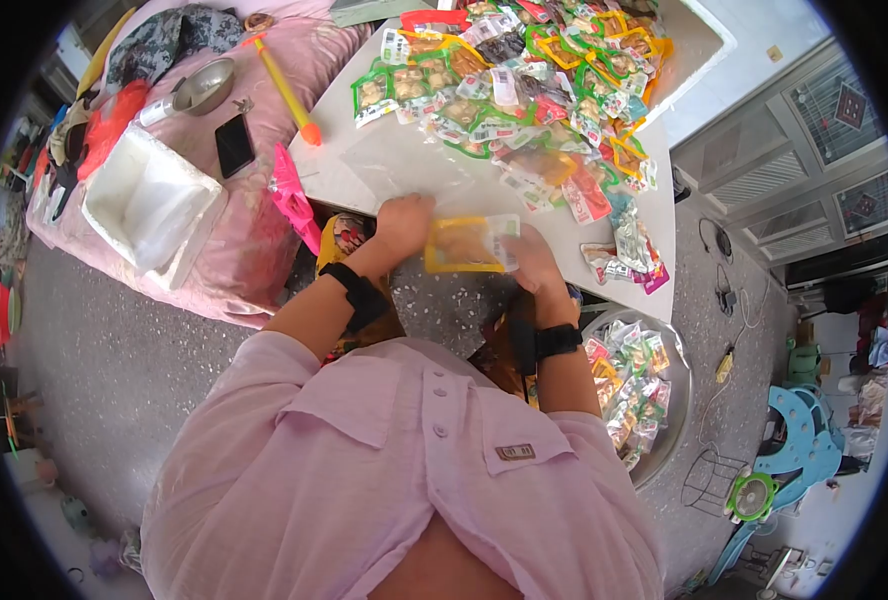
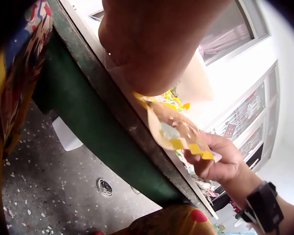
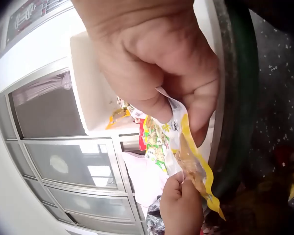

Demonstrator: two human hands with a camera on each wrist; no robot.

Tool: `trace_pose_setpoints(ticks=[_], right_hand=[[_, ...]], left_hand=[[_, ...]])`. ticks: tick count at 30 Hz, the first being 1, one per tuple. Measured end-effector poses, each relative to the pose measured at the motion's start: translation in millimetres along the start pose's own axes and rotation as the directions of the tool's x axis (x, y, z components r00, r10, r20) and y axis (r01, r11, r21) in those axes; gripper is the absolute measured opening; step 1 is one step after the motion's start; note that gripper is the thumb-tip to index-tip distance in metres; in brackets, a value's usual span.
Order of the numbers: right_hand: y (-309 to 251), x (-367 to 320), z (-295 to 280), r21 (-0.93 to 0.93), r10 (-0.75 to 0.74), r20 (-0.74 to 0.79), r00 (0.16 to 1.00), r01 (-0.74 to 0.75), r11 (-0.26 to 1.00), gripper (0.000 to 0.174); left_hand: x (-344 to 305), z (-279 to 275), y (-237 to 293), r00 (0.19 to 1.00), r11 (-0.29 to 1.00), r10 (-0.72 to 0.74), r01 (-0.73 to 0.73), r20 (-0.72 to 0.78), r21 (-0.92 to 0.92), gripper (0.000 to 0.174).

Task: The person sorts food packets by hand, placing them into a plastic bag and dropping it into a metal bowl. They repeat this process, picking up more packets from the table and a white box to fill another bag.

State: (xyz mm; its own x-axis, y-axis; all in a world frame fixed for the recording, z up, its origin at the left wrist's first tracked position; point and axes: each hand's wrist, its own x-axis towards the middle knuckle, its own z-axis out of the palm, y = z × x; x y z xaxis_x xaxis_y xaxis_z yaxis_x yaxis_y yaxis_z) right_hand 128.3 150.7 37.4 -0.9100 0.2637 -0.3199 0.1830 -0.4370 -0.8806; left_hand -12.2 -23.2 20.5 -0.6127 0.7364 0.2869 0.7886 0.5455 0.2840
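A flat snack packet (image 1: 461, 246) with a yellow border and a clear window hangs between my two hands over the near edge of the table. My right hand (image 1: 535, 262) grips its white printed end, thumb against fingers, as the right wrist view shows. At the opposite end my left hand (image 1: 404, 228) pinches the packet; in the right wrist view its thumb and finger (image 3: 182, 188) meet at the edge. Brown pieces of food show through the packet (image 3: 190, 159). In the left wrist view the back of my left hand (image 2: 147, 49) hides its fingertips.
A heap of snack packets (image 1: 524, 90) covers the far part of the white table (image 1: 354, 165), near a white foam box (image 1: 699, 50). A metal basin (image 1: 676, 400) of small packets stands right. Left, a bed (image 1: 254, 225) bears a foam box (image 1: 154, 200), phone (image 1: 234, 145) and pan (image 1: 204, 87).
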Motion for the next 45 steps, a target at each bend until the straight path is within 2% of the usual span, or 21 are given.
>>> trace_pose_setpoints(ticks=[2,6,10,12,16,18,21,24,25,27,28,29,31,34,37,40,43,45], right_hand=[[2.9,-16.8,2.9,0.028,-0.084,-0.060,0.995,0.085,0.996,0.023],[2.9,-34.0,4.5,0.186,-0.160,-0.070,0.985,0.170,0.968,0.021],[0.1,-33.6,5.7,0.269,-0.119,-0.107,0.987,0.144,0.952,0.021],[3.6,-24.0,-0.4,0.236,-0.105,-0.085,0.991,0.122,0.964,0.021],[4.9,-12.1,5.2,0.309,-0.102,-0.139,0.985,0.141,0.940,0.021],[0.5,-10.1,13.8,0.322,-0.092,-0.190,0.978,0.150,0.935,0.021],[5.0,3.1,28.2,0.441,-0.113,-0.199,0.973,0.192,0.877,0.022],[7.2,9.2,51.8,0.418,-0.109,-0.221,0.969,0.195,0.887,0.024],[14.4,17.6,54.6,0.354,-0.195,-0.169,0.966,0.244,0.903,0.025],[20.3,27.2,61.6,0.020,-0.187,-0.265,0.946,0.199,0.980,0.022],[19.4,29.2,65.3,-0.147,-0.194,-0.311,0.930,0.155,0.977,0.021],[14.2,29.2,64.2,-0.296,-0.124,-0.212,0.969,0.057,0.954,0.020],[-2.7,24.3,59.6,-0.588,0.070,-0.049,0.996,-0.085,0.804,0.019],[-12.5,15.8,62.2,-0.498,0.073,-0.071,0.995,-0.099,0.861,0.015],[0.0,27.7,63.8,-0.207,0.092,-0.120,0.989,-0.115,0.971,0.012],[1.8,35.4,67.3,-0.313,0.078,-0.055,0.995,-0.091,0.945,0.011],[4.6,43.6,73.5,-0.404,0.051,-0.081,0.995,-0.079,0.911,0.009],[7.1,51.7,76.7,-0.367,-0.094,-0.017,0.995,0.081,0.927,0.010]], left_hand=[[3.5,-5.2,2.5,0.988,0.995,-0.095,0.098,0.126,-0.019,0.013],[-2.0,-6.8,6.8,0.974,0.979,-0.161,0.177,0.159,-0.096,0.017],[-4.8,-6.7,13.2,0.967,0.971,-0.191,0.211,0.170,-0.113,0.017],[-6.0,-6.4,14.9,0.970,0.970,-0.186,0.207,0.158,-0.129,0.016],[-8.9,-7.8,19.5,0.980,0.973,-0.163,0.179,0.113,-0.148,0.014],[-9.2,-9.7,21.9,0.984,0.973,-0.157,0.168,0.084,-0.158,0.013],[-8.3,-13.6,25.4,0.990,0.975,-0.135,0.139,0.034,-0.172,0.013],[-7.0,-20.3,32.7,0.994,0.983,-0.102,0.105,0.023,-0.152,0.013],[-7.4,-25.4,37.0,0.995,0.982,-0.097,0.098,0.015,-0.160,0.012],[-6.7,-25.8,38.5,0.994,0.982,-0.103,0.106,0.029,-0.153,0.012],[-6.7,-21.7,36.7,0.992,0.983,-0.116,0.122,0.051,-0.139,0.012],[-6.9,-19.6,35.4,0.989,0.983,-0.130,0.138,0.074,-0.124,0.012],[-8.1,-26.3,37.7,0.986,0.984,-0.139,0.148,0.092,-0.096,0.012],[-10.2,-27.4,35.5,0.988,0.991,-0.111,0.118,0.103,-0.061,0.011],[-12.7,-22.2,35.5,0.999,0.994,-0.041,0.044,0.028,-0.102,0.009],[-14.1,-25.3,36.4,1.000,0.987,-0.004,0.000,-0.026,-0.158,0.008],[-13.4,-25.2,34.4,0.998,0.983,-0.021,0.011,-0.051,-0.186,0.008],[-11.2,-27.8,30.2,0.997,0.981,-0.057,0.046,-0.055,-0.189,0.009]])
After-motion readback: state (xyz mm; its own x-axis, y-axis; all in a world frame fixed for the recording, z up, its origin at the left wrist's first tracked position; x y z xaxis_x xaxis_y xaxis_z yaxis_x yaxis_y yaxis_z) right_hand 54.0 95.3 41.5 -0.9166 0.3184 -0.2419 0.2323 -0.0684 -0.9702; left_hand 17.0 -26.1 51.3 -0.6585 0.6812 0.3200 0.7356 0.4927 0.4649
